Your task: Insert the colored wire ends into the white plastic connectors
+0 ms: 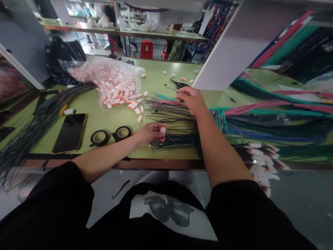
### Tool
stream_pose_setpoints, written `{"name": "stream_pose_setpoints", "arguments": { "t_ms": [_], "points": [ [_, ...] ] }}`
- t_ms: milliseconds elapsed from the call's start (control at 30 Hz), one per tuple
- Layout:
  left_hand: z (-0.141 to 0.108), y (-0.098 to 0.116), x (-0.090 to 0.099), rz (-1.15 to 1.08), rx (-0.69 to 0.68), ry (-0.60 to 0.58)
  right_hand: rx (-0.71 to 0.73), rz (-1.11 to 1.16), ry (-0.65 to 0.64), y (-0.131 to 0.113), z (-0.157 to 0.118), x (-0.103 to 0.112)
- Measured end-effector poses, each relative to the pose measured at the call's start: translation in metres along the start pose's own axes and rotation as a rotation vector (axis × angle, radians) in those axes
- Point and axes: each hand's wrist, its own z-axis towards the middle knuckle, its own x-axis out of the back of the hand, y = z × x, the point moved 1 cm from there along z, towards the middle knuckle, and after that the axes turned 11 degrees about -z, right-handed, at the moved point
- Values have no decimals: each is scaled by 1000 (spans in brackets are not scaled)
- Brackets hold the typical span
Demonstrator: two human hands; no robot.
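- Left hand (153,134): thumb and fingertips pinch a small white block-shaped plastic connector (162,130), held just above the near side of the work area, close to the loose wire ends.
- Right hand (191,100): over the spread of thin grey, black and pink wires (173,110), farther from the body than the other hand. Fingers bent, thumb drawn in towards them; cannot tell whether a strand is between the tips.
- Connector location: in the left fingers, clear of the loose pile. A thin strand shows beside it (whether it is seated in the housing, I cannot tell).
- Wires: loose ends point left, between the hands and beyond; lengths run right, under the right forearm, beside a long pink wire bundle (251,107) and teal and blue strands.
- Beyond the left forearm: clear plastic bag (118,78) filled with white-and-orange connectors, several spilled beside its mouth.
- Left side of the pale green tabletop (153,85): black smartphone (69,133), two black tape rolls (99,138), dark grey wire bundle (56,107) reaching the near edge.
- Beyond the right hand: black-handled snips (180,84), just beside it.
- Near edge, right: cluster of white connectors (263,162) on dark wires.
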Motion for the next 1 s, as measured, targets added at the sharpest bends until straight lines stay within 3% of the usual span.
{"name": "stream_pose_setpoints", "arguments": {
  "t_ms": [100,200,467,1000],
  "points": [
    [-1,1,0,-17,-3,10,138,-56,-205,-14,-31,-9],
    [-2,3,1,-27,-16,30,218,-183,-279,-23,-61,-16],
    [-4,7,-3,-56,-80,75,201,-257,-137,-22,-98,-9],
    [-1,6,0,-50,-87,67,221,-374,32,-17,-106,-17]
  ]
}}
